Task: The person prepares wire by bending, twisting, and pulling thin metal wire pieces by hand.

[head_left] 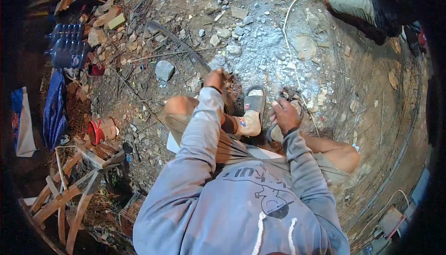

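Note:
My left hand (217, 79) is closed at the centre, above my bent knee, with a dark band at its wrist. A long dark curved strip (183, 46) runs from the upper left to this hand; whether the fingers hold it is unclear. My right hand (285, 115) has its fingers curled, beside my sandalled foot. A small blurred greyish thing (278, 89) shows just above its fingertips; I cannot make out what it is. Pale broken stones and powder (260, 41) lie beyond both hands. My other sandal (255, 98) is between them.
A pale cable (286, 34) crosses the ground at centre right. A grey rock (164, 70) lies left of my hands. Farther left are water bottles (68, 53), a red-rimmed bucket (102, 130) and a wooden frame (69, 192). Another person's leg (351, 3) is at the upper right.

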Demonstrator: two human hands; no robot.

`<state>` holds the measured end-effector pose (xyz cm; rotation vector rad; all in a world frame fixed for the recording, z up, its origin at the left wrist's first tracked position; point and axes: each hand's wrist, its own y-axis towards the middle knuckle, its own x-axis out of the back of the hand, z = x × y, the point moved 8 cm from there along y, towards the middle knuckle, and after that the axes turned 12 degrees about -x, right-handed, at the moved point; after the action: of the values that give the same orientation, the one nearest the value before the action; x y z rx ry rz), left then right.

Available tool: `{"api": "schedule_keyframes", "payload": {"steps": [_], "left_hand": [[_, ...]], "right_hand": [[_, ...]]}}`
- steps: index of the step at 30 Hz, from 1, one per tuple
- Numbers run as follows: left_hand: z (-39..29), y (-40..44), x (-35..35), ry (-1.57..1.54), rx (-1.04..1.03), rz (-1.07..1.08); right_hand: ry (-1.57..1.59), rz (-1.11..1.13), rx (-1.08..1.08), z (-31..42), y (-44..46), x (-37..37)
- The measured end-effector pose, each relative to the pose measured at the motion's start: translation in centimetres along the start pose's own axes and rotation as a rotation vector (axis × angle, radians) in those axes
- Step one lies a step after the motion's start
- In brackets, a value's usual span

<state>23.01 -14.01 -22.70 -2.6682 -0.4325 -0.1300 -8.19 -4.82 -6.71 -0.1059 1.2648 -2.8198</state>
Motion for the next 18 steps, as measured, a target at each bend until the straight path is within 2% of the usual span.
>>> {"api": "schedule_keyframes", "payload": {"steps": [2, 3, 5, 7, 9, 11, 12, 13, 15, 17, 18], "left_hand": [[-6.1, -7.2, -2.0, -0.352, 0.167, -0.154], [-5.5, -6.4, -1.8, -0.355, 0.163, -0.145], [-5.4, -2.9, 1.2, -0.612, -0.066, -0.293], [-12.1, -2.8, 3.3, -0.377, -0.142, -0.286], [-17.2, -2.3, 4.2, -0.507, -0.142, -0.271], [-18.0, -0.6, 4.7, -0.555, -0.122, -0.261], [-19.4, -1.2, 4.6, -0.607, -0.101, -0.243], [-19.7, -2.4, 4.3, -0.587, -0.012, -0.339], [-16.8, -2.9, 3.5, -0.657, 0.071, -0.373], [-13.7, -3.8, 2.5, -0.739, 0.131, -0.467], [-12.8, -4.8, 2.2, -0.749, 0.167, -0.512]], "right_hand": [[-0.004, -0.012, -0.018, 0.1, 0.0, -0.5], [-0.008, -0.020, -0.032, 0.1, 0.0, -0.6], [-0.027, -0.035, 0.028, 0.7, -0.2, -0.9], [0.000, -0.043, 0.038, 1.3, 0.7, -1.6], [0.013, -0.032, 0.004, 3.6, 0.5, -3.3], [0.012, -0.054, 0.110, 5.4, 1.5, -5.0], [0.033, 0.021, 0.188, 6.6, 1.5, -6.5], [0.029, 0.025, 0.190, 6.5, 1.7, -7.5], [0.003, 0.136, 0.036, 5.0, 2.6, -10.1], [-0.049, 0.211, 0.010, 4.4, 1.2, -11.1], [-0.004, 0.264, -0.098, 3.3, 0.1, -11.5]]}}
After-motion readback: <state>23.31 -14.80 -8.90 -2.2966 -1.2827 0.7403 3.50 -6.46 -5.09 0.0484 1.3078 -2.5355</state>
